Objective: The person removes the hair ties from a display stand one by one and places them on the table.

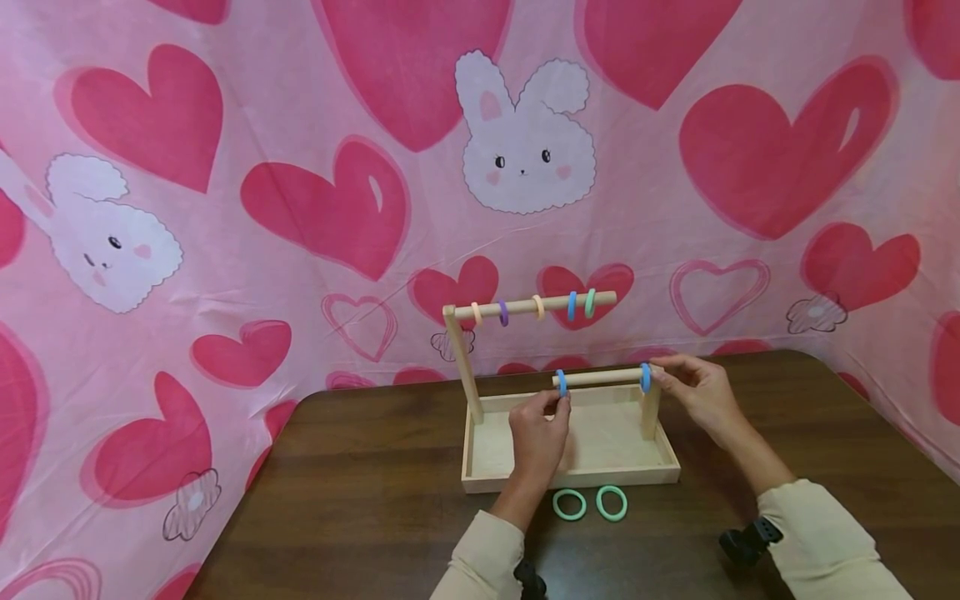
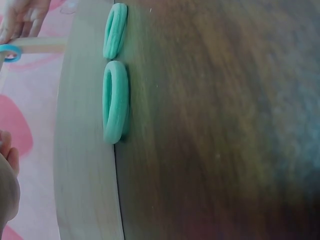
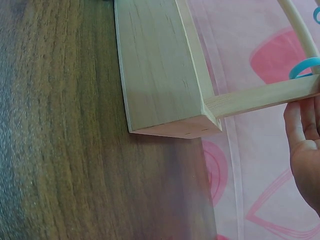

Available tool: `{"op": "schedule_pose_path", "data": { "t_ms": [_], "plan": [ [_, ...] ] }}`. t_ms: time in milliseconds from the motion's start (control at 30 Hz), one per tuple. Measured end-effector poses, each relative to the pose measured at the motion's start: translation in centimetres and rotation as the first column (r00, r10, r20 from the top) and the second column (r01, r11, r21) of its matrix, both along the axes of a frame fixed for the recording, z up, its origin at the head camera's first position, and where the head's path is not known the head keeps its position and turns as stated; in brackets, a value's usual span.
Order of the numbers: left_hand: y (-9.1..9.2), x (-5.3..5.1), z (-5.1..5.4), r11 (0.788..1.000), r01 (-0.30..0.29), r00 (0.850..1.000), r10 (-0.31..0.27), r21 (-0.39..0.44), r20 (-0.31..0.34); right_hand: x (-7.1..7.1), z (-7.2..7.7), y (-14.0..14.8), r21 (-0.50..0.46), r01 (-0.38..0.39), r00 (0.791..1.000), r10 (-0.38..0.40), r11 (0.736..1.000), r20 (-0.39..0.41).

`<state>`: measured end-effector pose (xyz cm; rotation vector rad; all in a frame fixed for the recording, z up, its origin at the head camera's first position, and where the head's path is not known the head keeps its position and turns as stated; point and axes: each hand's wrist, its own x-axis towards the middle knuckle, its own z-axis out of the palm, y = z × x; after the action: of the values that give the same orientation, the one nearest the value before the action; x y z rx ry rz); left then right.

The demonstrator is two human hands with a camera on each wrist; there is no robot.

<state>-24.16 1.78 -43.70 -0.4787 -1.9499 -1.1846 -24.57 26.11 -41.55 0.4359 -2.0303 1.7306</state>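
A wooden rack (image 1: pixel 570 479) with a tray base carries an upper bar and a lower bar. My left hand (image 1: pixel 542 429) pinches a blue ring (image 1: pixel 562 383) at the free left end of the lower bar (image 1: pixel 603 377). Over at that bar's right end, my right hand (image 1: pixel 705 396) grips the top of the short post (image 1: pixel 649 417), beside a second blue ring (image 1: pixel 645 377) on the bar. In the right wrist view, the fingers (image 3: pixel 296 122) lie against the post. Only part of the left hand (image 2: pixel 9 185) shows at the left wrist view's edge.
Two green rings, one left (image 1: pixel 569 505) and one right (image 1: pixel 612 503), lie on the dark wooden table (image 1: pixel 360 492) before the tray. Several rings, including a purple ring (image 1: pixel 503 313), hang on the upper bar (image 1: pixel 525 307). A pink heart-patterned cloth (image 1: pixel 300 108) hangs behind.
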Motion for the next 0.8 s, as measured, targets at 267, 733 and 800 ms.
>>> {"op": "schedule_pose_path", "data": {
  "t_ms": [267,733,800],
  "plan": [
    [-0.6,-0.1,-0.2,1.0,-0.005,1.0,0.005,0.006,0.011,0.2,0.1,-0.1,-0.012,-0.006,1.0,0.006,1.0,0.006],
    [-1.4,0.4,0.7,0.999,0.009,0.999,-0.011,0.046,0.039,0.1,0.0,-0.2,-0.074,-0.049,0.999,0.048,0.996,-0.011],
    [-1.6,0.4,0.7,0.998,0.02,0.998,-0.023,0.053,0.064,0.1,0.0,-0.2,-0.063,-0.04,0.999,0.04,0.997,-0.01]
  ]
}}
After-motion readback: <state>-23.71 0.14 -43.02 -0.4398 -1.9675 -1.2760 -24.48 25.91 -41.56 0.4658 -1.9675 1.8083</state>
